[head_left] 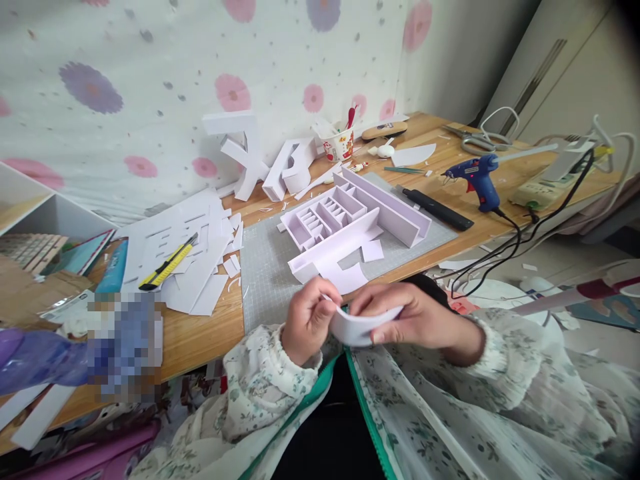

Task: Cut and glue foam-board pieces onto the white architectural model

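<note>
- Currently, in the head view, the left hand (307, 321) is nearly closed; its thumb and bent forefinger pinch the left end of a white strip (363, 328).
- Right hand (423, 315): partly closed, with the thumb on the near face of the strip and the fingers behind it, gripping the right end.
- Strip position: suspended between the two hands, in front of the near edge of the table (193, 343). It is bowed, its middle curving toward the person, and slightly blurred.
- Divided white frame (325, 217): lies beyond the hands on the grey mat (265, 283), with small compartments and a long wall along its near side.
- Loose white piece (349, 277): lies just beyond the hands, at the near side of the frame.
- Black tool (440, 209): lies across the right part of the mat.
- Blue glue gun (480, 181): on the table, right of the black tool, nozzle pointing left.
- Yellow knife (168, 263): rests on white sheets (150, 230) left of the mat.
- Paper cup (339, 145): stands at the back of the table, holding assorted items.
</note>
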`<state>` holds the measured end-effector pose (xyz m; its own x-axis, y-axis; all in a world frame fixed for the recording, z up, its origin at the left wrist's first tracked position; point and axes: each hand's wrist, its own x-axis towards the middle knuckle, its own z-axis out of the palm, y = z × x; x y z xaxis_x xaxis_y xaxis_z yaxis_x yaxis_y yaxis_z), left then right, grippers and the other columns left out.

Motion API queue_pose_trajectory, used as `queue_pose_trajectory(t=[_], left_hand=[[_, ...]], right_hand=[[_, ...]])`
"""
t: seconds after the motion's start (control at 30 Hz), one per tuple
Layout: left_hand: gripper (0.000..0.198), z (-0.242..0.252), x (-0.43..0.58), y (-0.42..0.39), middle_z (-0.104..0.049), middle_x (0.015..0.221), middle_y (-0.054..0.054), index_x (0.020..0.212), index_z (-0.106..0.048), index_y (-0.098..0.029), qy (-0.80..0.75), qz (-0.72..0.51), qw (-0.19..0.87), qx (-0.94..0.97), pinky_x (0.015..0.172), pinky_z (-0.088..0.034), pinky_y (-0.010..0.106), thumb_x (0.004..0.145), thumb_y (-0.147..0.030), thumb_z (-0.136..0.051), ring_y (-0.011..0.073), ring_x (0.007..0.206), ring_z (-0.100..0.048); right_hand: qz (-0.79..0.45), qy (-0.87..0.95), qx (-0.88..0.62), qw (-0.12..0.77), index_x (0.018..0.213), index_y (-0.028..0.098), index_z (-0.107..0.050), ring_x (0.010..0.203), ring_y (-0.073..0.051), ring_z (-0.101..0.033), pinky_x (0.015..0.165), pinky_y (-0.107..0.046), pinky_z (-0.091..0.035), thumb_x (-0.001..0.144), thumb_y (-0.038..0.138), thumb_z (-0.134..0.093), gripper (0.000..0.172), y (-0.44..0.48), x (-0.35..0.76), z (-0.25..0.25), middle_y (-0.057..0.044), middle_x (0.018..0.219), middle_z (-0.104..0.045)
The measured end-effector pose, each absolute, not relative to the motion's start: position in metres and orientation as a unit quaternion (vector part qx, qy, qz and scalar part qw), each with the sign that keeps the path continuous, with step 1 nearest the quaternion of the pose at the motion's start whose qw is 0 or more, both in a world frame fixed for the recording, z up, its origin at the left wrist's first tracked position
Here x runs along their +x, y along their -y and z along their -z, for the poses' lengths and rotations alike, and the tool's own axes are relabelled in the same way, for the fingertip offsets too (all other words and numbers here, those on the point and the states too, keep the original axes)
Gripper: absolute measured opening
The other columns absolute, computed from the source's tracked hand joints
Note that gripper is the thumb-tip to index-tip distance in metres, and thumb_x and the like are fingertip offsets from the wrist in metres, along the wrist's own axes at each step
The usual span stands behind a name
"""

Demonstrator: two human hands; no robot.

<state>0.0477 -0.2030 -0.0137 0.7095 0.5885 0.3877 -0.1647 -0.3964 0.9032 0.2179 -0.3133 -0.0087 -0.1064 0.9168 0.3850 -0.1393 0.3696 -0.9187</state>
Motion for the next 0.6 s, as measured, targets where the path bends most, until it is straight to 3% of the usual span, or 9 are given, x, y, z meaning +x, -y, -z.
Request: queue_pose_trajectory(t=[0.1,0.23,0.43,0.6], left_hand=[[0.023,-0.002,0.039,0.178,-0.063,0.097,0.005,0.108,-0.058,-0.022,-0.216,-0.465,0.299,0.805,0.077,-0.049,0.031,0.091,-0.036,-0.054,0.0163,0.086,-0.06],[0.021,-0.011,0.036,0.153,-0.067,0.102,0.007,0.109,-0.061,-0.021,-0.216,-0.412,0.083,0.881,0.089,-0.048,0.036,0.093,-0.022,-0.047,0.0197,0.098,-0.06],[0.03,0.002,0.041,0.146,-0.07,0.108,0.008,0.119,-0.061,-0.02,-0.175,-0.34,0.022,0.924,0.089,-0.048,0.038,0.093,-0.018,-0.044,0.0222,0.099,-0.058],[0.026,0.007,0.042,0.146,-0.072,0.104,0.005,0.108,-0.068,-0.023,-0.18,-0.371,0.014,0.911,0.091,-0.046,0.04,0.091,-0.016,-0.05,0.0226,0.101,-0.056]], right_hand=[[-0.354,0.561,-0.431,0.611,0.09,0.019,-0.074,0.086,-0.017,-0.067,0.076,-0.028,-0.053,0.075,0.024,-0.076,0.016,0.307,0.236,0.005,-0.008,0.099,-0.071],[-0.292,0.562,-0.532,0.562,0.094,0.017,-0.075,0.085,-0.021,-0.068,0.077,-0.031,-0.054,0.077,0.03,-0.074,0.022,0.294,0.241,0.013,-0.009,0.092,-0.074],[-0.321,0.574,-0.542,0.523,0.098,0.014,-0.074,0.08,-0.02,-0.069,0.07,-0.028,-0.056,0.08,0.033,-0.068,0.027,0.28,0.228,0.025,-0.009,0.092,-0.075],[-0.312,0.584,-0.542,0.517,0.096,0.013,-0.074,0.076,-0.018,-0.068,0.067,-0.026,-0.053,0.08,0.033,-0.068,0.026,0.278,0.226,0.027,-0.009,0.088,-0.075]])
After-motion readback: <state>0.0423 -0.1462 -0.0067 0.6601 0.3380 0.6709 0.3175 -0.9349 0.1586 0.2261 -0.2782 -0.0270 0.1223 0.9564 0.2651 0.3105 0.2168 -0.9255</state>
